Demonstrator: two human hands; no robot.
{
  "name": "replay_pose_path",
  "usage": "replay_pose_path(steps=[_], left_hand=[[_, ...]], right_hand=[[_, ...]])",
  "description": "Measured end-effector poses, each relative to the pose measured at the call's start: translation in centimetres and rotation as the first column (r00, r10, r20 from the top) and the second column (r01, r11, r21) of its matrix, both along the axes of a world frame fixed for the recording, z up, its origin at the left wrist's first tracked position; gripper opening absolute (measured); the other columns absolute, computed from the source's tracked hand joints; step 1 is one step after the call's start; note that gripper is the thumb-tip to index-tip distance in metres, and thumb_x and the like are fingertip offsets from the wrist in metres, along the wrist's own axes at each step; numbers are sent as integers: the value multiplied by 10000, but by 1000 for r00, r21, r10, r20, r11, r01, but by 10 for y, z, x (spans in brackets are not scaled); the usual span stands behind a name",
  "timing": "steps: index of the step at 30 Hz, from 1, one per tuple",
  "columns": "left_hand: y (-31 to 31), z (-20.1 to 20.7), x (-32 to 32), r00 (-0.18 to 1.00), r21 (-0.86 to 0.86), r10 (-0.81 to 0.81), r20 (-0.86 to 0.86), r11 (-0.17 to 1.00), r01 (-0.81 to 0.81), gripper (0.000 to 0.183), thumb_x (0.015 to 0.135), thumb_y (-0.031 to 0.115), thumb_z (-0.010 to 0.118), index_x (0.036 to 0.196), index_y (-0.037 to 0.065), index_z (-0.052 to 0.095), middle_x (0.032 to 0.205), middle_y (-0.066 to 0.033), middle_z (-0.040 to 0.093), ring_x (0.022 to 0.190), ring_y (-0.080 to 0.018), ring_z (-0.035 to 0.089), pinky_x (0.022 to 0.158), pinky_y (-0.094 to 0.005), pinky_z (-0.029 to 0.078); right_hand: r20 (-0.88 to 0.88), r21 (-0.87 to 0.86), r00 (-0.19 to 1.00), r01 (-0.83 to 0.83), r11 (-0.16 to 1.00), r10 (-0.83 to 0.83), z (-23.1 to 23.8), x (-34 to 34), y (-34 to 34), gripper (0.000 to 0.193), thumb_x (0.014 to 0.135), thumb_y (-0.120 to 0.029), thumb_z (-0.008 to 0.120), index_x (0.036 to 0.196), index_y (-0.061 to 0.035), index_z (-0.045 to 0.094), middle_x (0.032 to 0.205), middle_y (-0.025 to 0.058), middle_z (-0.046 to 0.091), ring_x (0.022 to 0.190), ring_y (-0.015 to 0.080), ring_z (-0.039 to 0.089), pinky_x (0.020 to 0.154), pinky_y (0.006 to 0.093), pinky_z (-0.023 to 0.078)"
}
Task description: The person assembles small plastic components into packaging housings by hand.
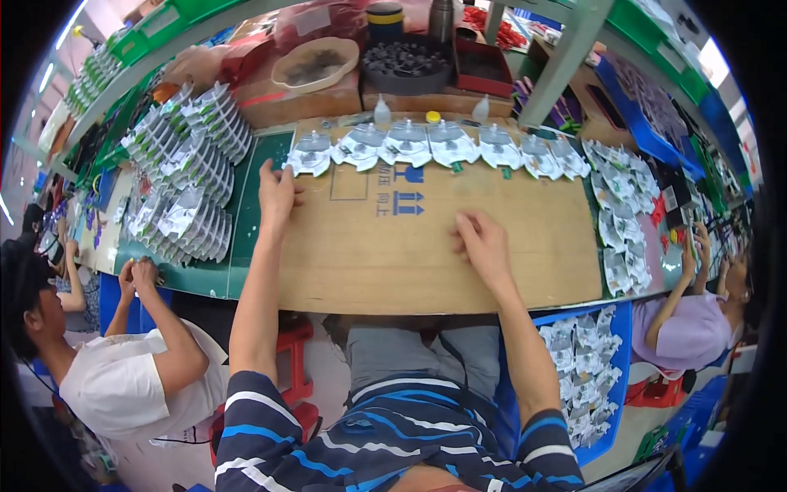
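A row of silvery-white plastic housings [407,145] runs along the far edge of a brown cardboard sheet [361,262]. My left hand [279,195] is at the row's left end, fingers apart, beside the leftmost housing [311,154]; whether a fingertip touches it is unclear. Over the cardboard's right half, my right hand [484,246] is closed with curled fingers. Its palm side is hidden, so I cannot make out whether anything is in it.
Stacked housings [193,176] stand left; more lie right [619,217] and in a blue bin [619,402] below. Behind are a black bowl of small dark parts [407,78], a cream basin [316,86] and a red tray [484,79]. People sit on both sides [135,381].
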State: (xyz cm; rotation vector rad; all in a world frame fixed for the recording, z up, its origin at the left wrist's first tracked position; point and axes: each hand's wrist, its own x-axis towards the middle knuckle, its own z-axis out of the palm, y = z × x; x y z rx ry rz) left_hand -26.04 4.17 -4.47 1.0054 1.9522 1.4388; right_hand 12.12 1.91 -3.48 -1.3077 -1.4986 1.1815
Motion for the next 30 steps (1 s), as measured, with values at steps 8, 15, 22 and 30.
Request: replay_pose_path(steps=[8, 15, 22, 30], left_hand=[[16, -5, -24, 994, -130, -75, -83, 990, 63, 288, 967, 89, 488, 1203, -67, 541, 835, -134, 642, 571, -154, 638, 455, -273, 528], [-26, -12, -18, 984, -105, -172, 35, 979, 175, 285, 970, 117, 485, 1179, -59, 565, 782, -109, 636, 552, -151, 616, 491, -285, 516], [-103, -1, -11, 979, -54, -181, 94, 981, 186, 378, 970, 197, 578, 1275, -21, 532, 977, -96, 614, 712, -133, 544, 615, -238, 465], [-104, 30, 144, 771, 7, -611, 177, 785, 620, 321, 999, 170, 530, 1258, -20, 539, 943, -70, 599, 694, -100, 496, 624, -225, 418]], right_hand=[[177, -213, 982, 108, 971, -70, 12, -105, 90, 487, 994, -313, 479, 748, 76, 640, 635, 115, 675, 457, 180, 628, 415, 325, 496], [327, -196, 944, 113, 974, -44, 4, -82, 83, 362, 874, -182, 523, 586, -30, 679, 548, 119, 652, 486, 203, 655, 546, 372, 546], [166, 0, 975, 148, 989, -146, 8, 43, -49, 293, 870, -189, 494, 725, 15, 646, 604, 152, 637, 555, 267, 662, 567, 399, 520], [464, 22, 487, 829, 559, -740, 7, 286, -354, 230, 839, -118, 616, 1048, -43, 677, 831, 159, 678, 762, 291, 658, 687, 392, 508]])
